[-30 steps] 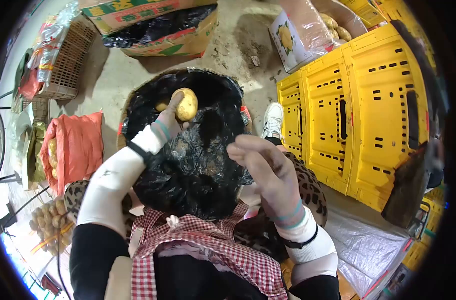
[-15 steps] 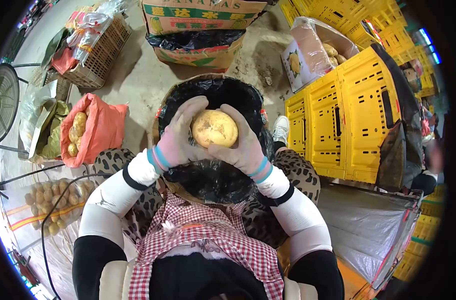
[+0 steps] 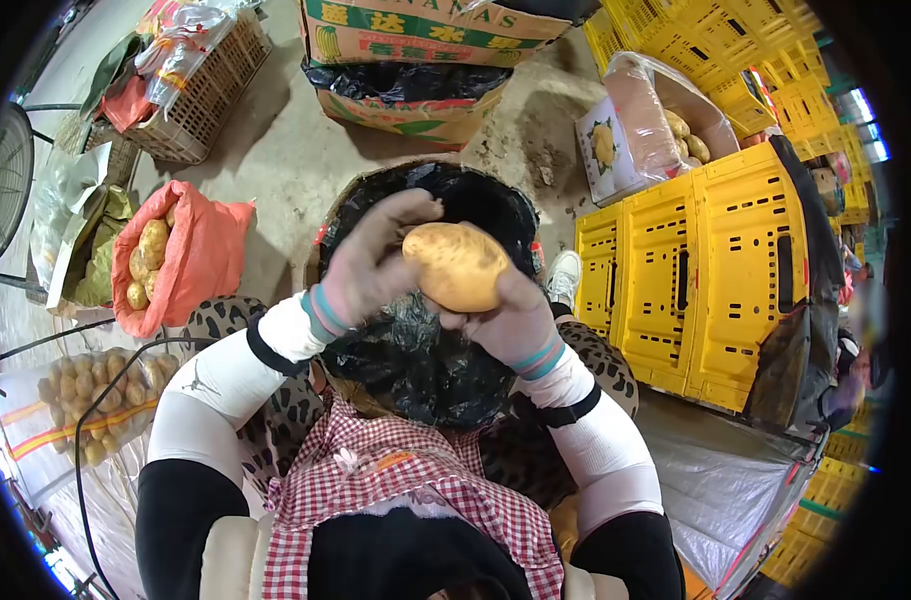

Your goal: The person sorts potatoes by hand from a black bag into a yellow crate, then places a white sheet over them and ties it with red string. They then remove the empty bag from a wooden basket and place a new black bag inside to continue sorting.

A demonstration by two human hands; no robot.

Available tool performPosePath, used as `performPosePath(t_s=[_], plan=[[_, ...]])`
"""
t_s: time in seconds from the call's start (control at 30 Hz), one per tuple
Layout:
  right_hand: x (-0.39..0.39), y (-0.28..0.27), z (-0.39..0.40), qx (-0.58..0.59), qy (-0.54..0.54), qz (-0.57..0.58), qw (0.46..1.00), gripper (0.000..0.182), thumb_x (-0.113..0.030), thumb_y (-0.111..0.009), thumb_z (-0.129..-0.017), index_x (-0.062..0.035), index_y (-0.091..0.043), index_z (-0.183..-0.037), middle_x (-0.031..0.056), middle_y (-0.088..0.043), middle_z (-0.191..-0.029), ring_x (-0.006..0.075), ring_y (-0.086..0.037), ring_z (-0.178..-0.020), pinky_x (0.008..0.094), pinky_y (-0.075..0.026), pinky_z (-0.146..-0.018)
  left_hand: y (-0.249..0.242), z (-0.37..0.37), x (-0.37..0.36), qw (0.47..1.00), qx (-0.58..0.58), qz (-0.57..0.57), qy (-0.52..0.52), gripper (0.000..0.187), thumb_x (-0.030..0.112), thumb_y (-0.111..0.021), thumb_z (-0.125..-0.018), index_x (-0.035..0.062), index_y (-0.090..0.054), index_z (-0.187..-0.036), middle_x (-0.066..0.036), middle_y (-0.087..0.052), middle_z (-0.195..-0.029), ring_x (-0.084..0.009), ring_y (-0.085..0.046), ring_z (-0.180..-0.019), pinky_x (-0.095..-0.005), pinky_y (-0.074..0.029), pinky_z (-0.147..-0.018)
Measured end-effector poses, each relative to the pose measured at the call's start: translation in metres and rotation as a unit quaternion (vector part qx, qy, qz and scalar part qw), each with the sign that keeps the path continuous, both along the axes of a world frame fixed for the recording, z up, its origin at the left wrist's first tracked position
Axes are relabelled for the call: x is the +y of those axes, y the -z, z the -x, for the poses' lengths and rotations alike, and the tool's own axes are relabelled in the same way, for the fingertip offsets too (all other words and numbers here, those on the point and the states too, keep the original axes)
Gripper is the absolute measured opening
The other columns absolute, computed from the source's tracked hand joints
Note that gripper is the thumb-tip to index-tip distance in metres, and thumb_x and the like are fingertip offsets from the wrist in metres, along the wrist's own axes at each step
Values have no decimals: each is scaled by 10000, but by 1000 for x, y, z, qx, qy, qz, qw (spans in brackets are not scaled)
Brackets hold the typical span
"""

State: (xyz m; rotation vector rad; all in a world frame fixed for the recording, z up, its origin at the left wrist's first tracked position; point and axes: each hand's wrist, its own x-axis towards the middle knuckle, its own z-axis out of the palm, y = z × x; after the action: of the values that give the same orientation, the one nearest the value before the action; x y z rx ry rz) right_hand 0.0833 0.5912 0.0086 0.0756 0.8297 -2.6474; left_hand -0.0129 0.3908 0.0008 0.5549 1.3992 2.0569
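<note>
A large yellow-skinned potato (image 3: 457,265) is held up over a round container lined with black plastic (image 3: 415,375). My right hand (image 3: 513,322), in a pale glove, grips the potato from below and from its right side, thumb at its end. Just left of the potato is my left hand (image 3: 367,262), gloved the same way, with its fingers apart and slightly blurred, the fingertips right beside the potato's left end. The container's dark inside shows behind both hands, between my knees.
To the left stand a red sack of potatoes (image 3: 190,262), a mesh bag of potatoes (image 3: 95,395), a basket (image 3: 207,100) and a fan (image 3: 0,190). Banana cartons (image 3: 405,75) are ahead. On the right are yellow crates (image 3: 665,285) and a box with potatoes (image 3: 625,150).
Both hands were cupped around the potato. Now my left hand has come away from it, and the potato is turned lengthwise and shifted slightly right in my right hand.
</note>
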Motion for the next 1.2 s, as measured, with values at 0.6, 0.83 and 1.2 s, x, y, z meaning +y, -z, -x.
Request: performPosePath(t_s=[0.6, 0.83, 1.2], plan=[[102, -168, -102, 223, 488, -648, 541, 614, -396, -649, -909, -18, -472, -1360, 146, -556, -1323, 293, -594, -1133, 427, -456, -1013, 32, 8, -15, 991, -44, 85, -91, 321, 229, -543, -1015, -1, -585, -1235, -73, -662, -1040, -112, -611, -858, -221, -499, -746], [332, -213, -232, -60, 520, -798, 299, 546, -165, -775, -830, -25, -564, -1315, 102, -624, -1230, 179, -609, -1058, 298, -498, -914, 59, -6, -6, 984, -45, 167, -31, 304, 212, -568, -999, -6, -597, -1209, -42, -659, -999, -69, -578, -822, -184, -454, -683], [331, -225, -111, -53, 323, -884, 335, 838, -416, -740, -852, -35, -348, -1488, 199, -559, -1334, 269, -565, -1169, 337, -457, -973, 63, -41, 11, 955, 76, 283, 48, 280, 168, -649, -953, -6, -634, -1171, 7, -614, -894, -61, -546, -812, -215, -462, -741]])
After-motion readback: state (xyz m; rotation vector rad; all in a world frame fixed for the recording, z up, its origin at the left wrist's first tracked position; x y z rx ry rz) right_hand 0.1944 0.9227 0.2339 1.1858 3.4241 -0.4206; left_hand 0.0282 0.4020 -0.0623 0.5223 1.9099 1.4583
